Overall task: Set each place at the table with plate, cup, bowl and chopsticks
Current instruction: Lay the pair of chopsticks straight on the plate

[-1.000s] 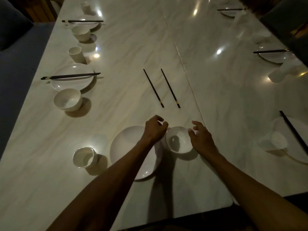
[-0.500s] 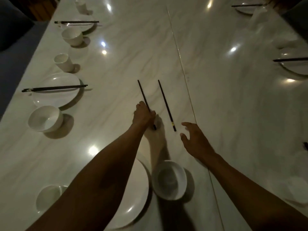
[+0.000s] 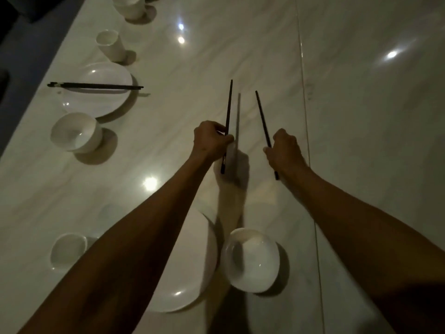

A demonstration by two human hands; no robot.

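View: head camera, looking down the length of a pale marble desk (image 3: 361, 141).
Left hand (image 3: 210, 141): fingers clenched round one dark chopstick (image 3: 228, 112), gripped near its lower end; the shaft points away from the person and appears raised off the desk, with its shadow just beside it.
Right hand (image 3: 285, 150): fingers curled round the second chopstick (image 3: 262, 119), also held near the lower end; whether the tip is clear of the desk cannot be told.
Near place: large white plate (image 3: 192, 273), partly hidden by the left forearm; white bowl (image 3: 251, 260) just beside its right edge; white cup (image 3: 68, 249) well to the left.
Finished place, left side: plate (image 3: 96, 97) with paired chopsticks (image 3: 96, 86) laid across it, bowl (image 3: 75, 132) near it, cup (image 3: 110, 44) beyond.
Step in hand: chopstick placement for the near place; plate, bowl and cup are already down.
Next move, as judged: bring both sticks together into one pair, draw them back, and lay them across the near plate as at the finished place, without striking the bowl.
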